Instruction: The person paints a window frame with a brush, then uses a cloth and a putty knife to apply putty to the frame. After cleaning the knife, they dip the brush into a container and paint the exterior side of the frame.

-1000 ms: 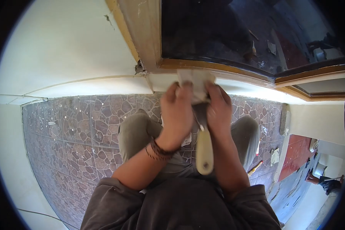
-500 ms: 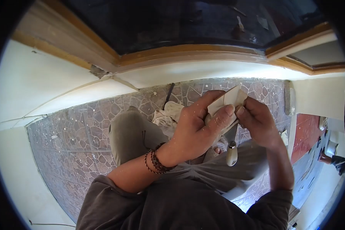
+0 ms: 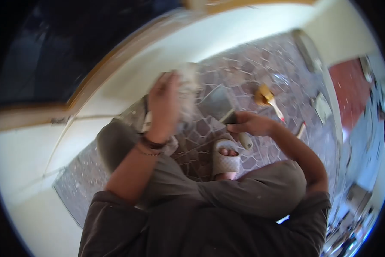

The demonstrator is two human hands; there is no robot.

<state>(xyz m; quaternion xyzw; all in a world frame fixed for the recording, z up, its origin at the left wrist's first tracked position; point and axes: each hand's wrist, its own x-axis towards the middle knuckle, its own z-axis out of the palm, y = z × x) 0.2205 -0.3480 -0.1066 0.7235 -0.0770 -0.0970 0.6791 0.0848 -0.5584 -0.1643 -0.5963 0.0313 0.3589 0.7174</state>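
Note:
My left hand [image 3: 166, 100], blurred by motion, is closed on a crumpled pale rag [image 3: 187, 92] on its right side. My right hand [image 3: 254, 123] grips a putty knife; its pale handle [image 3: 245, 140] sticks out below the fingers. Its broad grey blade [image 3: 218, 101] points up and left over the floor. A small dark piece with a pale edge [image 3: 229, 117] shows at my right fingertips. Under my right hand is my foot in a light woven-pattern sandal [image 3: 225, 160].
A paintbrush [image 3: 266, 95] with yellow-brown bristles lies on the stone-patterned floor [image 3: 248, 64]. Right of it are another red-tipped handle [image 3: 302, 129] and a pale sheet [image 3: 323, 108]. A white wall [image 3: 158, 55] and a wood-framed dark pane [image 3: 85, 47] rise ahead and left.
My hands have parted. The folded pale sheet held between them is out of clear sight. My left hand has moved left, taking up the rag, and my right hand moved down. The view has turned right.

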